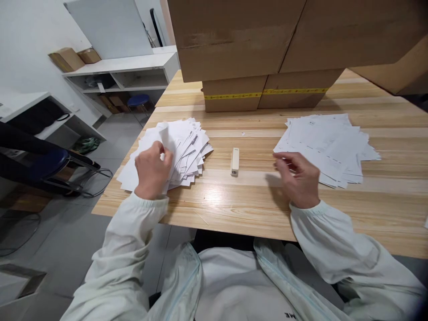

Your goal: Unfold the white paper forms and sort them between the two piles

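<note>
My left hand (153,170) is closed on a sheet of paper (163,133), pinching it so that its edge curls up from the loose paper pile (187,151) on the left of the table. My right hand (299,178) is held just above the table, at the near left edge of the right paper stack (321,138). Its fingers are loosely bent with a gap to the thumb, and no object shows in them. A small cream stapler (235,161) lies between the two piles, apart from both hands.
Large cardboard boxes (234,40) are stacked at the back of the wooden table (214,200), with yellow tape on the lower ones. Left of the table stand white shelves (140,67), blue stools (138,100) and cables on the floor.
</note>
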`<state>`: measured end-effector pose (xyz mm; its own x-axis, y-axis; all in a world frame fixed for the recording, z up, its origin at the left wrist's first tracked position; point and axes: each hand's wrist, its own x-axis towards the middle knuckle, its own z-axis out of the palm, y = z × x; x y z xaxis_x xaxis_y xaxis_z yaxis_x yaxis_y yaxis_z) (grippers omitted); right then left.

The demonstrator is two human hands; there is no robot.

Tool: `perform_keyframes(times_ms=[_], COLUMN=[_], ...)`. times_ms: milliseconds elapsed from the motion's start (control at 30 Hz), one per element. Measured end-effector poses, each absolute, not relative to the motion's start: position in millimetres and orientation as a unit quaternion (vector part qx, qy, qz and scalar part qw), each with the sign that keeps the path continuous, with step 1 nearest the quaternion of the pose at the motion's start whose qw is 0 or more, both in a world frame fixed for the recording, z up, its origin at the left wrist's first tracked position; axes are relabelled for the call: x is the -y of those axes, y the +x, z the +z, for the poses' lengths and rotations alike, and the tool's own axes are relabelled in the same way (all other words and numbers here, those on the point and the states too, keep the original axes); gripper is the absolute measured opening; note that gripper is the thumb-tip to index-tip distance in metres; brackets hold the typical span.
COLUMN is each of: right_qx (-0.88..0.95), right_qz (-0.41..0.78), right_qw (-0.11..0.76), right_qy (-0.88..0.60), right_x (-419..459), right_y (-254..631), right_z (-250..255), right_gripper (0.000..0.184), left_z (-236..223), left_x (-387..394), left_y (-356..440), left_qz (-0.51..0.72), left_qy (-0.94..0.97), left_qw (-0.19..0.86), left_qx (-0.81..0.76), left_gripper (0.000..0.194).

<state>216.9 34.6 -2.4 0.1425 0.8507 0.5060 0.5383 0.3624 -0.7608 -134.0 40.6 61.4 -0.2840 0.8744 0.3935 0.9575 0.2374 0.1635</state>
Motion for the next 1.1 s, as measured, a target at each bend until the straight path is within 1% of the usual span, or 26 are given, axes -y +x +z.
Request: perform_keyframes(times_ms=[33, 133, 167, 200, 267, 367, 433, 500, 633, 767, 1100], right_qx=[0.658, 0.671, 0.657, 0.642, 0.628, 0.610, 0.574, 0.533, 0.477, 0.464, 0.441], right_qz=[0.216, 0.460, 0.519, 0.554, 0.570, 0.565, 0.590, 0.619, 0.662, 0.685, 0.703], right_qw=[0.505, 0.400, 0.374, 0.363, 0.377, 0.414, 0.421, 0.421, 0.415, 0.403, 0.396], right_qy=[-0.516, -0.423, -0.400, -0.386, -0.373, -0.371, -0.381, -0.395, -0.402, -0.391, -0.394], right_x=[-31.0, -27.8, -30.0, -33.6, -43.7, -58.6, -64.7, -67.6, -68.3, -68.2, -69.4], right_y=[203.5, 158.0, 142.8, 128.6, 104.0, 78.3, 67.6, 60.3, 52.7, 51.2, 54.6], right_z=[1.7, 13.7, 16.6, 18.6, 19.5, 14.9, 10.5, 6.8, 4.5, 6.0, 10.6], right_gripper=[0.022, 0.029, 0.033, 0.036, 0.042, 0.045, 0.048, 0.052, 0.055, 0.055, 0.044], left_z=[59.8, 49.0, 44.3, 39.9, 32.5, 26.6, 24.9, 23.1, 17.2, 10.4, 10.9], left_x=[-30.8, -12.1, -9.7, -8.8, -9.8, -12.4, -12.8, -12.5, -12.7, -15.1, -19.6], left_y=[-124.9, -100.9, -95.6, -92.3, -91.0, -98.5, -105.0, -109.9, -113.8, -116.9, -118.5], left_qz=[-0.204, -0.233, -0.240, -0.246, -0.263, -0.298, -0.322, -0.341, -0.363, -0.376, -0.395], left_qy=[-0.606, -0.659, -0.669, -0.673, -0.673, -0.671, -0.670, -0.665, -0.659, -0.656, -0.632], left_qw=[0.113, 0.102, 0.092, 0.078, 0.032, -0.069, -0.126, -0.159, -0.191, -0.205, -0.237], left_qx=[0.760, 0.708, 0.698, 0.693, 0.691, 0.676, 0.657, 0.644, 0.630, 0.622, 0.623], left_gripper=[0.019, 0.017, 0.016, 0.015, 0.016, 0.019, 0.020, 0.020, 0.018, 0.016, 0.025])
